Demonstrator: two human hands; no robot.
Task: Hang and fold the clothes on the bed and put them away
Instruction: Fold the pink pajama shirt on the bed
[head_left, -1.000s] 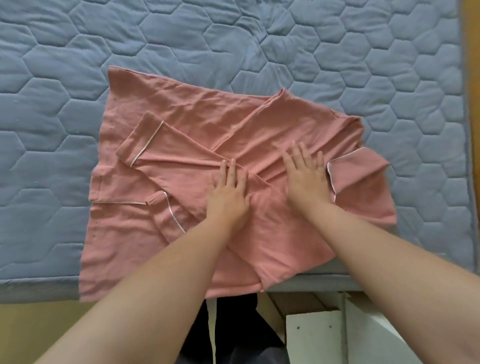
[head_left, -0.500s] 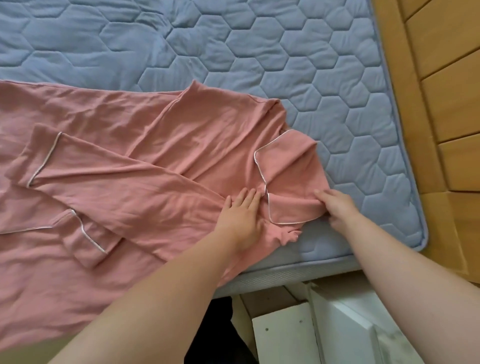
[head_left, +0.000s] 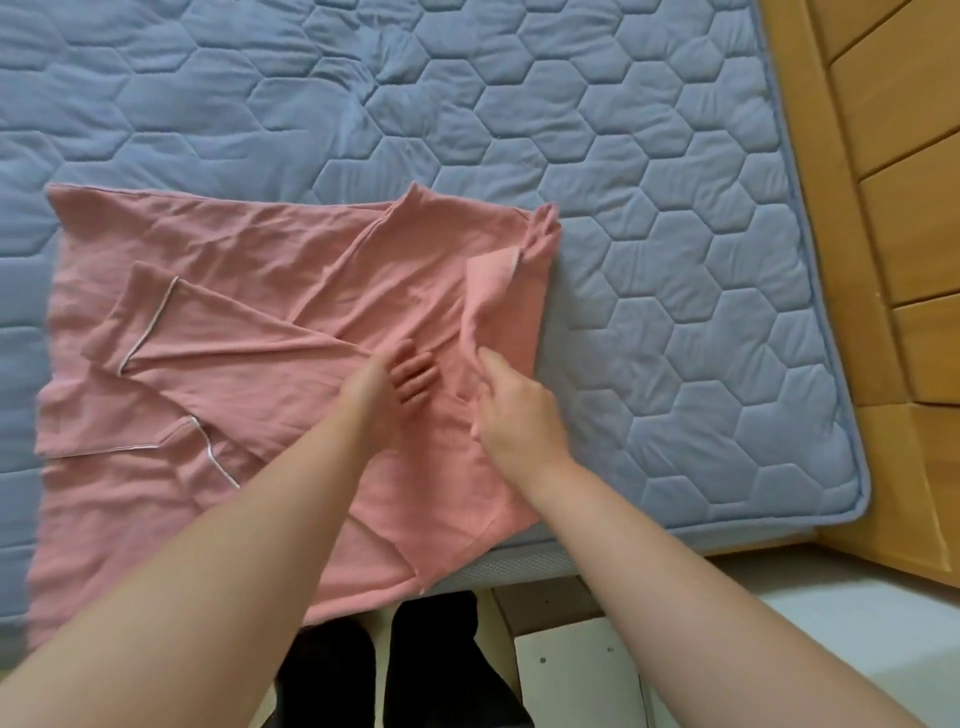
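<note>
Pinching the folded-over sleeve with my right grip, I hold its edge raised off the pink shirt. My left grip is released, fingers straight, pressing the cloth just beside it. The shirt lies on the bed, its long axis running left from both grips. The right one is nearer the flap, so I judge the fold goes leftward.
</note>
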